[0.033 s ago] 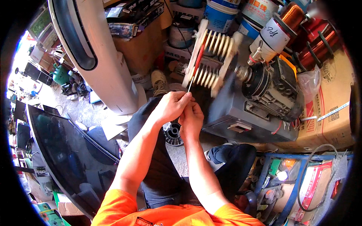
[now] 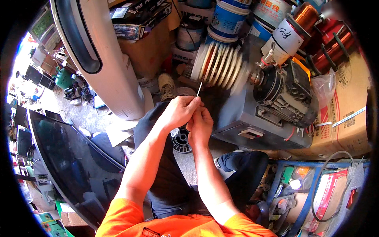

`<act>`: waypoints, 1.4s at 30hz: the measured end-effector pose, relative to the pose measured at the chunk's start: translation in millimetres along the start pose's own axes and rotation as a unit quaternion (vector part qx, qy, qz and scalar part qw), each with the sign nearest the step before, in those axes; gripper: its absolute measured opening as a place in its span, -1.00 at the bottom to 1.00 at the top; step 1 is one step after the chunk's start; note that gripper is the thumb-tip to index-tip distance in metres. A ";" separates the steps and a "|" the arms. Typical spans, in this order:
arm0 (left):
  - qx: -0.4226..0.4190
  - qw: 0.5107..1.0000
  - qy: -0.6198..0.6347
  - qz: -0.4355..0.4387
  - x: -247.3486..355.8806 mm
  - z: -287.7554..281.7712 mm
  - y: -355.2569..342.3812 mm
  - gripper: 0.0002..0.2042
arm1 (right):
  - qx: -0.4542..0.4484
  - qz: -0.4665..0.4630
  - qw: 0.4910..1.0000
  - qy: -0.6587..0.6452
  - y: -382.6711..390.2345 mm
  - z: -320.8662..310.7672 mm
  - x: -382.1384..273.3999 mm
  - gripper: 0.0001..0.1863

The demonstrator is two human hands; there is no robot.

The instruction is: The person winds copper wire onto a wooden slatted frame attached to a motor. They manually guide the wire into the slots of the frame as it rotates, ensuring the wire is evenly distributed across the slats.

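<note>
My left hand point(image 2: 182, 112) and my right hand point(image 2: 200, 125) meet in front of me with their fingers pinched together. A thin white sleeve or stick point(image 2: 199, 89) rises from between my left fingertips toward the ribbed coil-winding former point(image 2: 222, 65). The right fingertips press close below it; what they grip is hidden. The pale former is blurred, with a reddish-brown band of winding near its left end. It sits on the shaft of a black motor point(image 2: 286, 93), which is mounted on a grey metal housing point(image 2: 252, 128).
Copper wire spools point(image 2: 331, 49) and paint-type buckets point(image 2: 229, 19) stand behind the motor. A tall pale appliance point(image 2: 106, 79) and a dark curved panel point(image 2: 75, 154) are at left. Below my hands lies a slotted black ring-shaped part point(image 2: 181, 140). A blue-framed rack point(image 2: 302, 201) is at lower right.
The former has turned on its shaft: its open two-sided frame now shows as one ribbed block. The white sleeve or stick leans slightly more right. Both hands stay in place.
</note>
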State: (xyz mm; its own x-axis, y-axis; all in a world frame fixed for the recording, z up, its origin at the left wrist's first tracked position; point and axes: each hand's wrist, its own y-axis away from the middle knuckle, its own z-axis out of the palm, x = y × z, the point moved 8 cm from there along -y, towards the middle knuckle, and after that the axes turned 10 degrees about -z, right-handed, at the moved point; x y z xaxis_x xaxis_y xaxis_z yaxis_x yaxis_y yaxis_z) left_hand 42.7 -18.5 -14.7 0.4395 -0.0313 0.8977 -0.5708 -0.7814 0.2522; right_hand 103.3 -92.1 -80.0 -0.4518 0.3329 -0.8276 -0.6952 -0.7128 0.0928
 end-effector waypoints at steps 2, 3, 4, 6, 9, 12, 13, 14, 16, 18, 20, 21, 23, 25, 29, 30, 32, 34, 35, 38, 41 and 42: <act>0.004 1.000 0.001 0.003 2.3 -0.4 1.3 -0.61 | -0.001 -0.002 1.000 -0.003 -1.0 -1.2 1.4 -0.78; 0.003 1.000 -0.002 -0.002 2.1 -0.9 1.5 -0.61 | -0.002 -0.002 1.000 -0.004 -0.9 0.0 0.6 -0.78; 0.002 1.000 -0.005 -0.007 1.9 -1.5 1.2 -0.61 | 0.004 -0.001 1.000 -0.003 -0.7 1.4 -0.5 -0.77; 0.003 1.000 -0.006 -0.012 2.4 -2.1 1.7 -0.62 | 0.015 0.001 1.000 0.001 -0.6 4.9 -3.8 -0.75; 0.005 1.000 -0.005 -0.014 4.0 -2.4 2.9 -0.62 | 0.005 0.003 1.000 0.002 -1.4 3.2 -0.2 -0.74; 0.004 1.000 -0.016 -0.015 3.7 -2.7 3.1 -0.62 | 0.009 0.004 1.000 0.006 -1.1 2.9 0.0 -0.73; 0.006 1.000 -0.021 -0.013 3.2 -2.4 2.7 -0.62 | 0.009 0.005 1.000 0.005 -1.0 2.7 0.3 -0.73; 0.009 1.000 -0.027 -0.011 2.7 -2.2 2.2 -0.62 | 0.008 0.006 1.000 0.004 -0.8 2.4 0.6 -0.74; 0.011 0.999 -0.031 -0.007 1.2 -2.8 1.2 -0.62 | 0.009 0.011 1.000 0.003 0.0 3.8 0.6 -0.74; 0.011 1.000 -0.028 -0.006 0.8 -2.6 0.7 -0.62 | 0.016 0.018 1.000 0.005 0.7 4.3 -1.2 -0.74; 0.008 1.000 -0.018 -0.007 0.7 -1.1 0.0 -0.62 | 0.017 0.006 1.000 0.008 -1.6 2.0 -0.2 -0.74; 0.004 1.000 -0.009 -0.019 0.7 -1.4 0.5 -0.62 | 0.016 0.001 1.000 0.009 -2.3 3.0 -0.8 -0.74; -0.004 0.999 0.009 -0.044 2.0 -1.9 2.0 -0.61 | 0.013 0.004 1.000 0.026 -3.6 4.7 -5.2 -0.74; 0.006 1.000 -0.007 -0.028 3.5 -4.4 2.9 -0.61 | 0.016 0.009 0.999 0.037 -2.2 6.3 -6.8 -0.74; 0.011 0.999 -0.027 0.012 -4.7 -1.6 -1.3 -0.60 | 0.024 0.000 0.999 0.041 0.4 3.1 -4.0 -0.74; 0.004 1.000 -0.010 0.000 -4.8 -0.5 -1.2 -0.60 | 0.025 -0.008 0.999 0.040 -0.5 0.7 -3.3 -0.74; -0.011 0.999 0.023 -0.024 -1.9 1.0 0.8 -0.60 | 0.023 -0.009 0.999 0.036 -1.0 0.1 -1.9 -0.75; -0.010 0.999 0.004 -0.037 0.9 -1.0 2.3 -0.60 | 0.014 -0.013 0.999 0.027 -2.6 1.3 -2.3 -0.76; -0.009 0.999 -0.006 -0.043 1.4 -1.4 2.3 -0.60 | 0.009 -0.016 1.000 0.021 -3.1 -0.1 -1.9 -0.76; 0.004 1.000 0.009 -0.016 -0.9 -4.2 1.5 -0.59 | 0.004 -0.008 0.999 0.032 -2.5 2.7 -1.6 -0.76; 0.003 1.000 -0.013 -0.011 -2.6 -3.9 1.9 -0.59 | 0.021 0.003 0.999 0.047 1.7 4.5 -6.2 -0.76; -0.002 1.000 -0.008 -0.013 -2.5 -3.4 2.6 -0.59 | 0.027 0.007 0.998 0.048 3.1 5.5 -6.0 -0.75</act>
State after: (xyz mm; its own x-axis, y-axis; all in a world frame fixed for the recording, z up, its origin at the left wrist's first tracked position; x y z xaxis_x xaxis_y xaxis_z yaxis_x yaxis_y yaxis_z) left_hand 37.7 -18.3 -15.0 0.4651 -0.0201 0.8850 -0.5612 -0.7799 0.2772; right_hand 100.8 -92.9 -71.7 -0.4084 0.2606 -0.8748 -0.7192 -0.6821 0.1325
